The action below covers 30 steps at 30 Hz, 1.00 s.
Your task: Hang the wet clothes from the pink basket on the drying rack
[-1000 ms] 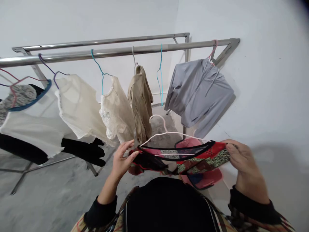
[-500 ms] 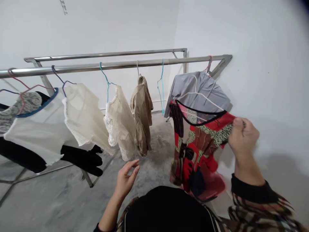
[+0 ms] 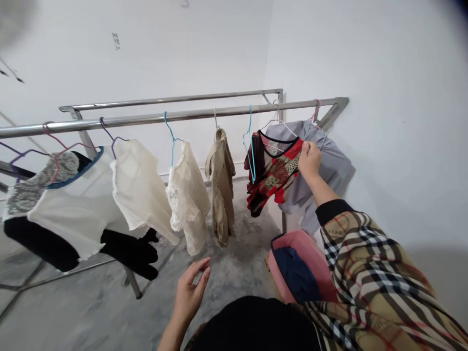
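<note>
My right hand (image 3: 310, 160) grips the shoulder of a red, black and patterned blouse (image 3: 280, 168). The blouse is on a white hanger (image 3: 287, 127), whose hook is up at the metal rail (image 3: 190, 115); whether it rests on the rail I cannot tell. Just left of the blouse hangs a bare turquoise hanger (image 3: 250, 146), and behind it a grey-blue garment (image 3: 334, 156). My left hand (image 3: 192, 290) is low in front of the rack, fingers apart and holding nothing, below a cream lace top (image 3: 188, 200) and a tan shirt (image 3: 222, 190).
A pink basket (image 3: 302, 239) with dark blue cloth (image 3: 296, 273) in it stands on the floor below the blouse. Leftward on the rail hang a cream top (image 3: 141, 185), a white top with blue trim (image 3: 84, 204) and a grey-and-black garment (image 3: 40, 180). A white wall (image 3: 402, 161) bounds the right side.
My right hand has carried the blouse on its hanger forward, away from me and up to the rail. The pink basket shows more fully now. My left hand stays low and open.
</note>
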{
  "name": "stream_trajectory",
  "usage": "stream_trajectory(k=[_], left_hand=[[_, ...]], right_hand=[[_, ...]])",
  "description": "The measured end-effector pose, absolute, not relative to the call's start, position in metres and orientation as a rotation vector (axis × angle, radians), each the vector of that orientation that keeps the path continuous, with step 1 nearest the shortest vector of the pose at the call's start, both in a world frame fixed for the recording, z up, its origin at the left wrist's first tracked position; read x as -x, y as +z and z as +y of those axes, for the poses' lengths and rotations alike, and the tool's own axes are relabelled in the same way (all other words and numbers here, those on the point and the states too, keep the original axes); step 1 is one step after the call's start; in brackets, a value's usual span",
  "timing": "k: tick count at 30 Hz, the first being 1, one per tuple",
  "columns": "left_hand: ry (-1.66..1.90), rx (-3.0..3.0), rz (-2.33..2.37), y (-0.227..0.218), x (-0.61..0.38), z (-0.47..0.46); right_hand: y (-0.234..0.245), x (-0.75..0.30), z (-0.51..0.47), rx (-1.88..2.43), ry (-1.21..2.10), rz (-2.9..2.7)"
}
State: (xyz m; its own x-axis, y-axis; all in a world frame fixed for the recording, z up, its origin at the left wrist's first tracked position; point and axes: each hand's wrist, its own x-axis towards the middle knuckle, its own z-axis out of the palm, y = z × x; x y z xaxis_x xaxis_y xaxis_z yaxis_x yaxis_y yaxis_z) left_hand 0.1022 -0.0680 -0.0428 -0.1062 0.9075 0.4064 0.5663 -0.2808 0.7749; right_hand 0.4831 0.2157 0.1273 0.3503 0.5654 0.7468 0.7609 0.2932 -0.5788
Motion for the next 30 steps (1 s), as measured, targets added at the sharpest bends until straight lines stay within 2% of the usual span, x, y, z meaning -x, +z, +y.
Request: stream_trajectory(k=[6,12,14,19,21,24,30], left_hand=[[1.328,-1.776,1.652,-0.043,-0.099,-0.073],[1.302,-1.805,1.605,-0.043,-0.101,-0.068],[1.295,-1.811,1.586,-0.043,-0.103,-0.066],[1.287,-1.817,1.555,-0.044,-0.105,-0.065],[1.286,-1.813,1.555,-0.045,-0.104,-0.067],[1.277,-1.788,1.574,-0.048,-0.101,-0.07],[1.259,-1.743,1.619,-0.058,-0.094,-0.075]], right_hand=[[0.093,-0.486,0.21,1.445,-0.16,-1.322],[0.092,-0.446,0.182,1.339,-0.294,-1.312],[0.092,-0.425,0.179,1.249,-0.121,-1.441],[0.084,-0.374,0.195,1.18,0.759,-1.454],[0.082,-0.36,0.203,1.208,0.985,-1.384],[0.084,-0.347,0.21,1.222,1.068,-1.355],[0.093,-0.339,0.203,0.975,0.965,-1.215]])
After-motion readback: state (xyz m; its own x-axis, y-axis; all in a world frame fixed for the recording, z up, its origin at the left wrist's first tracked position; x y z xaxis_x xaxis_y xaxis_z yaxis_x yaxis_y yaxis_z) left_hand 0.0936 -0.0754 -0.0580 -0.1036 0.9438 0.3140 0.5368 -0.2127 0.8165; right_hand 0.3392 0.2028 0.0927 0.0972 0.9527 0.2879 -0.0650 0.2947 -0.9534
